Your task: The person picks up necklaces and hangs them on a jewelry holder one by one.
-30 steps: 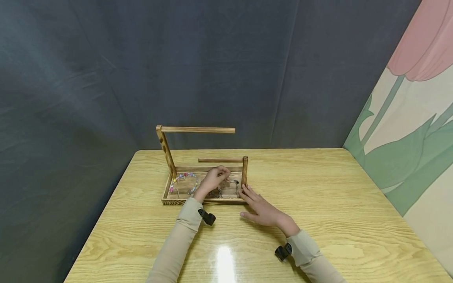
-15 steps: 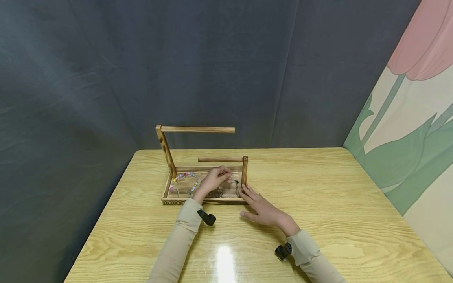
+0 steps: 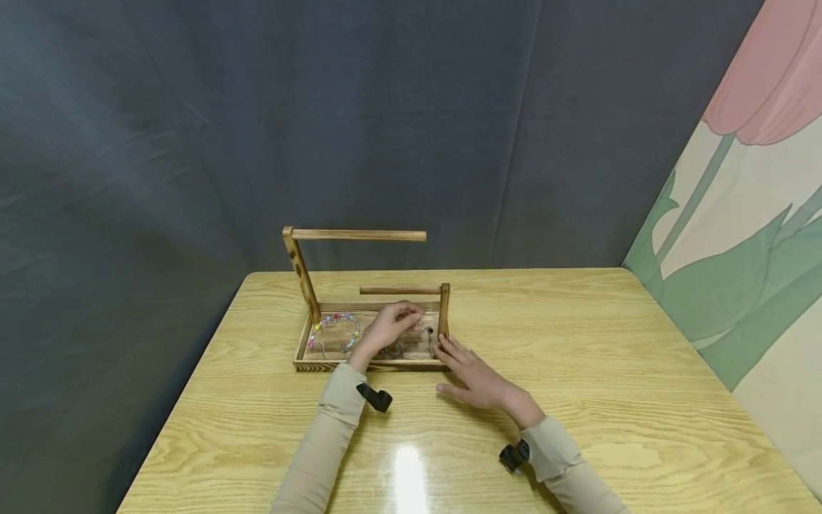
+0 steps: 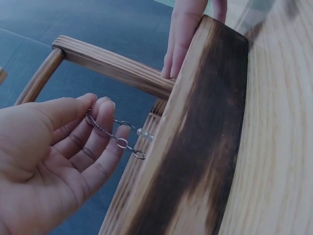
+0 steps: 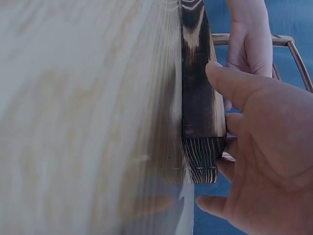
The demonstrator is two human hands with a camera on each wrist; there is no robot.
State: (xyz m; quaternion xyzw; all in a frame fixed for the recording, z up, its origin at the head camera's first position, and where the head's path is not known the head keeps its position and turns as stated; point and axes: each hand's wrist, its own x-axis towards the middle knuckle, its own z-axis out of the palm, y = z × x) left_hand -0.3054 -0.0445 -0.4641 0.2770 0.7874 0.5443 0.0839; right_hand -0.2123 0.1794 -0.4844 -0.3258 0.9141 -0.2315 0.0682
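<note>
My left hand [image 3: 393, 323] is over the wooden jewelry stand's tray [image 3: 398, 366]. In the left wrist view, its thumb and forefinger pinch a thin dark silver chain bracelet [image 4: 101, 129], whose links and clear beads [image 4: 145, 133] hang down toward the tray wall. The right hand [image 3: 478, 382] has its fingers spread, with the fingertips at the tray's right end and the thumb near the front wall, as the right wrist view shows. Left of the left forearm, a colourful beaded bracelet [image 3: 329, 320] lies in the tray. More silver chains [image 3: 430, 346] lie on the right side, partly hidden by the left hand.
A tall post [image 3: 302, 275] at the tray's left carries a long upper bar [image 3: 359, 235]. The shorter right post [image 3: 444, 310] holds a lower bar [image 3: 398, 290] just beyond the left hand. A yellow wood-grain table [image 3: 578, 343] bears the stand, with a dark curtain [image 3: 385, 121] behind.
The left hand has shifted very slightly to the right over the tray, still pinching the chain bracelet. My right hand stays at the tray's right end.
</note>
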